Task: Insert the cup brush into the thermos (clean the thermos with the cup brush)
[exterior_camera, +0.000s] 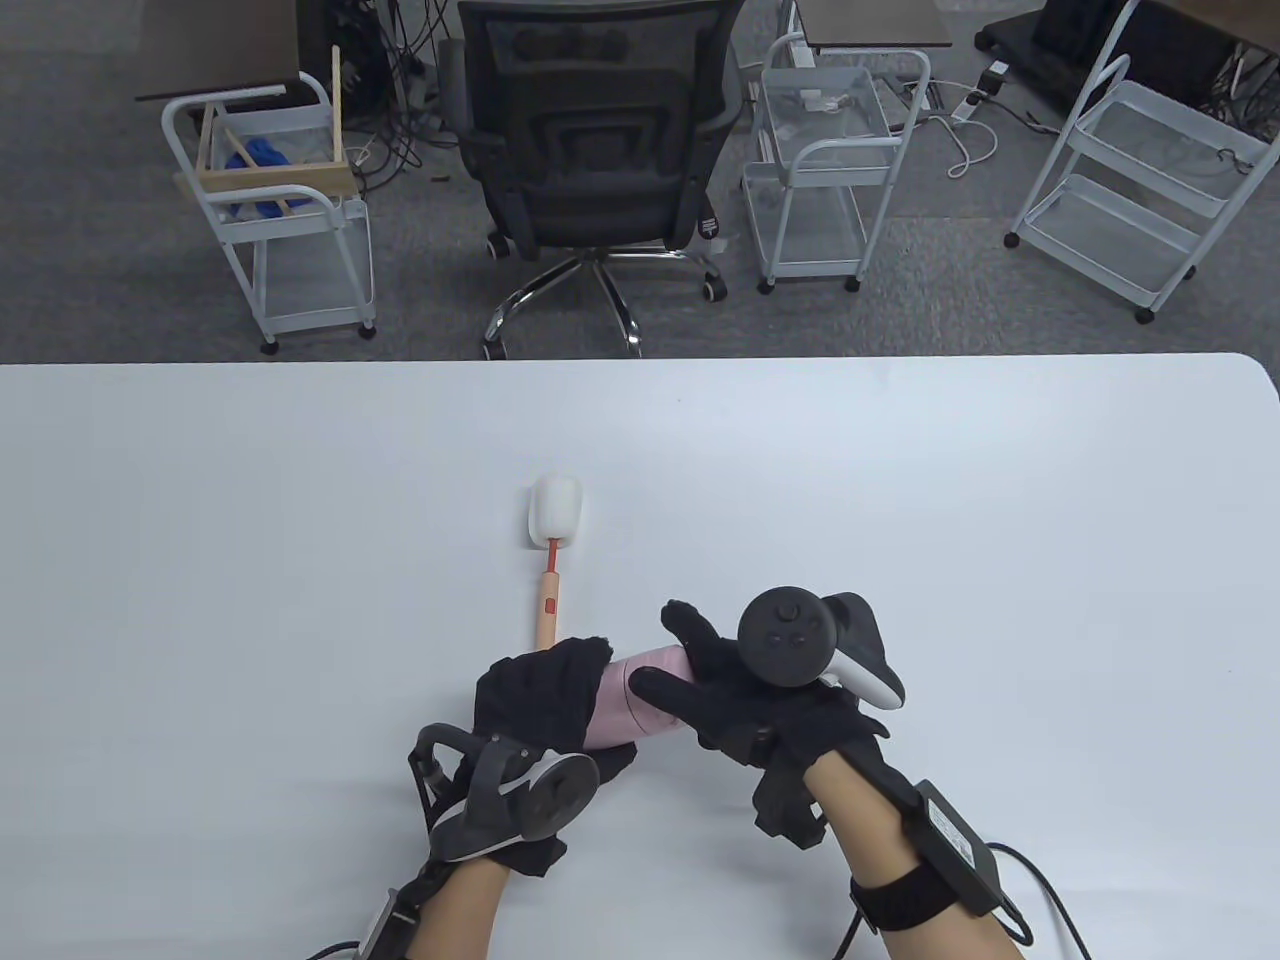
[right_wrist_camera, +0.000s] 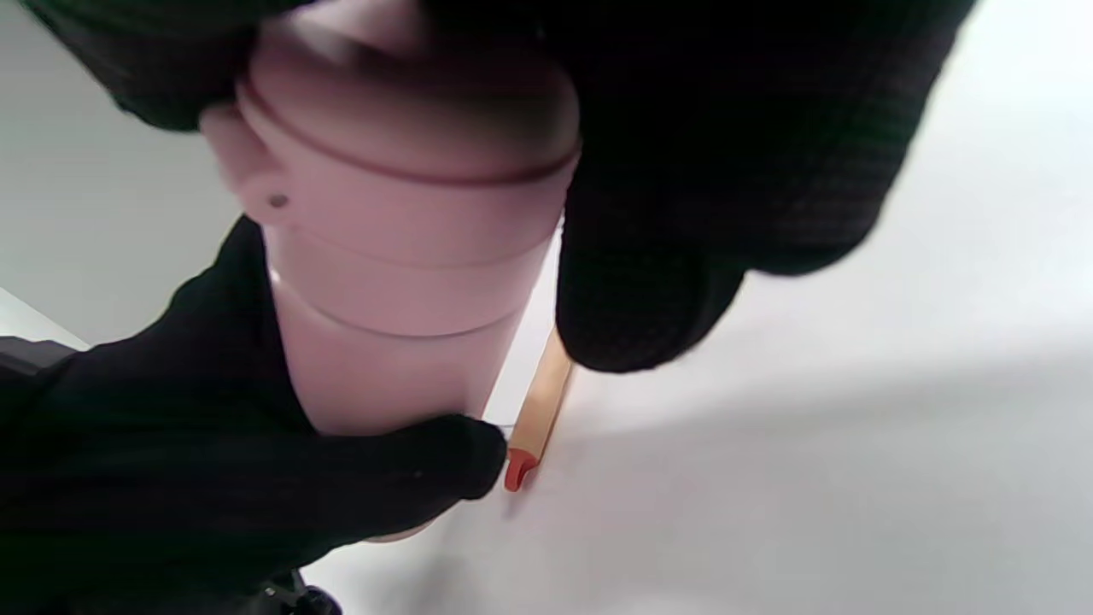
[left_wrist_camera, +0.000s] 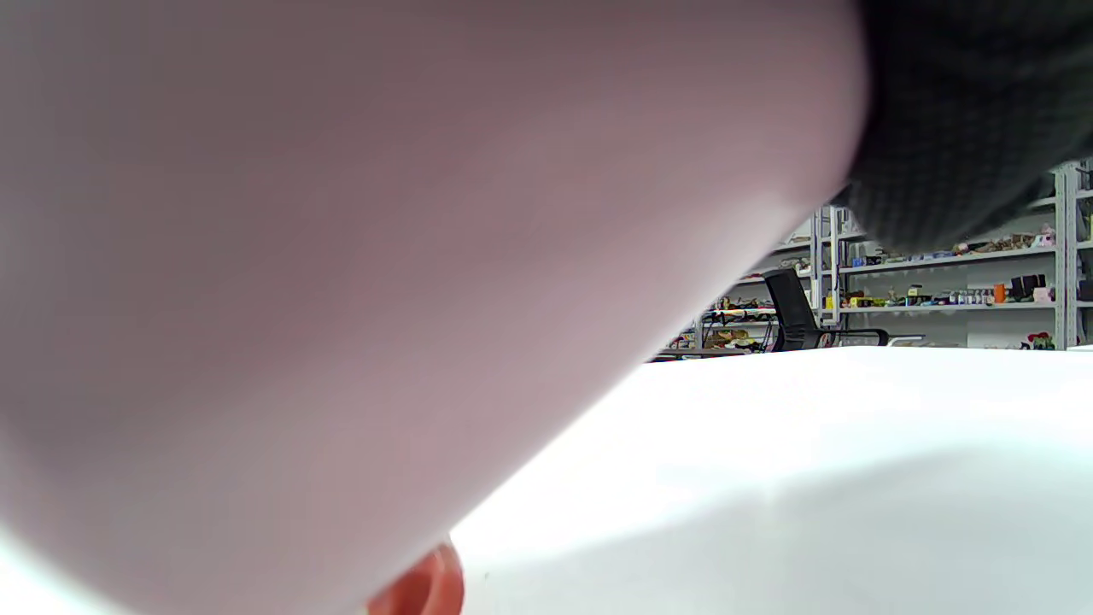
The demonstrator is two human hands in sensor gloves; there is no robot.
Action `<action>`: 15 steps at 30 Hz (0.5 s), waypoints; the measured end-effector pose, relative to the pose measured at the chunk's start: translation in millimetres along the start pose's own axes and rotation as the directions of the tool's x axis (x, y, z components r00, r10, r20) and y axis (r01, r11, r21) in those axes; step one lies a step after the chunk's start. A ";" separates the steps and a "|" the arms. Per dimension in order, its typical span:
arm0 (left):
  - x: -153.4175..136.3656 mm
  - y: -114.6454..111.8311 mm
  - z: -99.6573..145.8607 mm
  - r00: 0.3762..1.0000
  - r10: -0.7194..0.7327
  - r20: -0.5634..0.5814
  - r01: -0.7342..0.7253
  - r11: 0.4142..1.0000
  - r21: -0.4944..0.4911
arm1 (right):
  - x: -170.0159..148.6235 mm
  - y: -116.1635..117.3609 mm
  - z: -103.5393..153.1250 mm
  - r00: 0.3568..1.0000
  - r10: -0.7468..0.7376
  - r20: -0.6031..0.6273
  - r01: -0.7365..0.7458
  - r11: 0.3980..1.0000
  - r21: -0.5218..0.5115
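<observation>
I take the thermos (exterior_camera: 640, 705) as my landmark: a pink cylinder held between both hands, low over the table (exterior_camera: 200, 560) near its front edge. It looks rigid and smooth, probably a coated metal wall, so I judge it slippery under knit gloves and moderately heavy for its size. The right wrist view shows a pink lid (right_wrist_camera: 401, 171) with stepped rings still on its end. That lid is the place to grip for twisting, while the plain barrel is the place to brace.

The cup brush (exterior_camera: 552, 560) lies on the table just beyond the thermos, its handle end close behind my left hand (exterior_camera: 545, 700) and its white sponge head (exterior_camera: 556, 512) pointing away from the thermos. The handle looks stiff and light and the head soft. I would take it by the wooden part near the thermos, not by the sponge.

My left hand wraps the thermos body, fingers curled over the top. My right hand (exterior_camera: 745, 690) sits over the lid end with the thumb underneath and the fingers spread rather than tight. In the right wrist view its fingers (right_wrist_camera: 726, 213) press against the lid's side. I judge the lid must come off before any insertion.
</observation>
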State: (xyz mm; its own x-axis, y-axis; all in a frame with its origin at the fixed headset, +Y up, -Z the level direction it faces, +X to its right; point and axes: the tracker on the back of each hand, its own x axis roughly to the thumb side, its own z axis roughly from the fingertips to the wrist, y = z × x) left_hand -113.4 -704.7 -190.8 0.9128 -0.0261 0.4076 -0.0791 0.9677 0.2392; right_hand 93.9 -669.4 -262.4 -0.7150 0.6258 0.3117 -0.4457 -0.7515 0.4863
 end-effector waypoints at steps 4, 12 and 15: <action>-1.2 0.3 -0.3 1.000 0.010 -0.007 -0.010 1.000 -0.002 | 0.9 -3.1 -1.3 0.992 -0.089 0.091 0.083 0.994 0.077; -6.3 -1.7 -0.8 0.997 0.069 -0.029 -0.069 0.998 -0.011 | 13.3 -8.0 3.8 0.969 0.011 0.248 -0.018 1.000 0.026; -7.0 -0.5 -0.7 0.995 0.096 -0.032 -0.096 0.995 0.000 | 15.5 -12.2 7.9 0.949 0.050 0.312 -0.046 0.999 -0.023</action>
State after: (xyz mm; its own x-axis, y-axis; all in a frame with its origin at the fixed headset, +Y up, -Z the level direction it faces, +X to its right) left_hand -119.4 -704.8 -194.4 0.9133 0.0750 0.4002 -0.1664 0.9658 0.1987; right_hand 92.4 -648.9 -257.0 -0.5326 0.6209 0.5752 -0.4249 -0.7839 0.4528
